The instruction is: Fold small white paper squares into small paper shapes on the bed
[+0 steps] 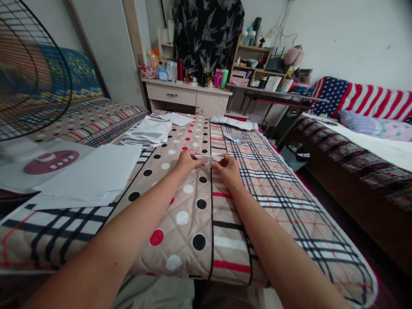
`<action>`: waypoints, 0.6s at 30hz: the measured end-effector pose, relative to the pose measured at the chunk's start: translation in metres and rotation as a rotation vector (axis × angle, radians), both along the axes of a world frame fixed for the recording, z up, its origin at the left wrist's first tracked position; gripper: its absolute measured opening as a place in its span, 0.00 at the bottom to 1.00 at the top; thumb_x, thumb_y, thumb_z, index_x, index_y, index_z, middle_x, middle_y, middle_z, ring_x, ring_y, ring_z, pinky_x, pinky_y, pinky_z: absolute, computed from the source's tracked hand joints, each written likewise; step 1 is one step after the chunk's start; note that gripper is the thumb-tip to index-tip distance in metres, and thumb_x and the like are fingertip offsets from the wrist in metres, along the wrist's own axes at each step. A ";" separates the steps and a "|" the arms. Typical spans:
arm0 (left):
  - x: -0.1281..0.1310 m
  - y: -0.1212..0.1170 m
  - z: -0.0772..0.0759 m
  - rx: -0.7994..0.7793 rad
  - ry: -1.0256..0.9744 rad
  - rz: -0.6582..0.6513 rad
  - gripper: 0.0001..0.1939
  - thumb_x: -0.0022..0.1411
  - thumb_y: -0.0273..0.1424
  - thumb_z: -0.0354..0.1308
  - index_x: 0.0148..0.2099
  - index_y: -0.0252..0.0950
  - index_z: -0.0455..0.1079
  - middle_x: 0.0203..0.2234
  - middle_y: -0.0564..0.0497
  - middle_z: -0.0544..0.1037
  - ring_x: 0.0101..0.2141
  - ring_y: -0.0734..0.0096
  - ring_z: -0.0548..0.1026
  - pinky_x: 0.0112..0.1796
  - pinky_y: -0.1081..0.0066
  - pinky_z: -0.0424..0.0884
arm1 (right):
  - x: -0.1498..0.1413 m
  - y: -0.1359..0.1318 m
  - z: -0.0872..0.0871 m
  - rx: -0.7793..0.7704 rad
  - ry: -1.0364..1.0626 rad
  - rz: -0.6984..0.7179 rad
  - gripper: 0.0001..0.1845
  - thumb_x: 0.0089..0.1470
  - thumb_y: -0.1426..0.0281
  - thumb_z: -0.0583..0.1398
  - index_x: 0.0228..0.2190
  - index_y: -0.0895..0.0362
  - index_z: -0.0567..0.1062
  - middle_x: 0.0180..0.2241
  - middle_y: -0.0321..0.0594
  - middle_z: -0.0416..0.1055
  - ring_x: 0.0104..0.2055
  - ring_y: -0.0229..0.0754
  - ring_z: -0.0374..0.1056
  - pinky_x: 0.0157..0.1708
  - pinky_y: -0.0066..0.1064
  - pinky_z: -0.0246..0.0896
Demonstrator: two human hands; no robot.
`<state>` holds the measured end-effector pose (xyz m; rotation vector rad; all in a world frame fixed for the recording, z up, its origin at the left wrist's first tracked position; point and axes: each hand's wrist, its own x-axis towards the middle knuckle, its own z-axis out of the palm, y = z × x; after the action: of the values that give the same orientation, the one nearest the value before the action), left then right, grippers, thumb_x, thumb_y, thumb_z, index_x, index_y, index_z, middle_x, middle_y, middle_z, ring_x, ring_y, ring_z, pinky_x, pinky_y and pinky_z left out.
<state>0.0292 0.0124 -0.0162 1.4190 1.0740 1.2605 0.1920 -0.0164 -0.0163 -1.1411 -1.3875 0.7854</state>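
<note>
Both arms reach out over a quilted cover point(183, 201) patterned with dots and plaid. Between my hands is a small piece of folded white paper point(209, 159), held just above the cover. My left hand point(189, 161) pinches its left end between thumb and fingers. On the other side, my right hand point(228, 168) grips the right end the same way. The paper looks narrow at both ends and wider at its lower middle; its exact folds are too small to make out.
White sheets point(86, 176) lie stacked at the left, with loose papers point(149, 131) beyond them. A flat plastic packet point(237, 137) and a white bundle point(233, 123) rest ahead on the right. A fan point(32, 73) stands at the left. Behind is a cluttered dresser point(183, 94).
</note>
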 end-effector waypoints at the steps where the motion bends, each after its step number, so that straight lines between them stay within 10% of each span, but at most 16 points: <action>1: -0.001 -0.003 0.002 -0.005 -0.017 0.017 0.20 0.37 0.37 0.72 0.31 0.29 0.74 0.19 0.53 0.74 0.19 0.78 0.69 0.22 0.77 0.63 | 0.000 -0.001 0.001 0.002 0.016 0.017 0.13 0.41 0.62 0.65 0.28 0.56 0.72 0.23 0.34 0.69 0.23 0.37 0.63 0.24 0.29 0.58; 9: -0.004 -0.006 0.005 -0.071 -0.086 0.044 0.21 0.34 0.36 0.74 0.30 0.30 0.73 0.17 0.53 0.74 0.19 0.76 0.70 0.22 0.76 0.64 | -0.002 -0.003 0.006 0.104 -0.150 -0.071 0.11 0.45 0.62 0.65 0.27 0.57 0.75 0.20 0.34 0.66 0.22 0.36 0.60 0.23 0.29 0.54; 18: -0.013 -0.003 0.009 -0.152 -0.124 -0.036 0.25 0.36 0.38 0.74 0.36 0.31 0.73 0.19 0.54 0.74 0.19 0.79 0.69 0.21 0.78 0.62 | 0.000 -0.006 0.014 0.130 0.290 0.166 0.12 0.45 0.63 0.65 0.33 0.54 0.76 0.32 0.37 0.75 0.33 0.39 0.70 0.39 0.33 0.67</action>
<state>0.0163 0.0094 -0.0070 1.2253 1.0330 1.1989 0.1916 -0.0223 -0.0026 -0.7838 -1.2781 0.9253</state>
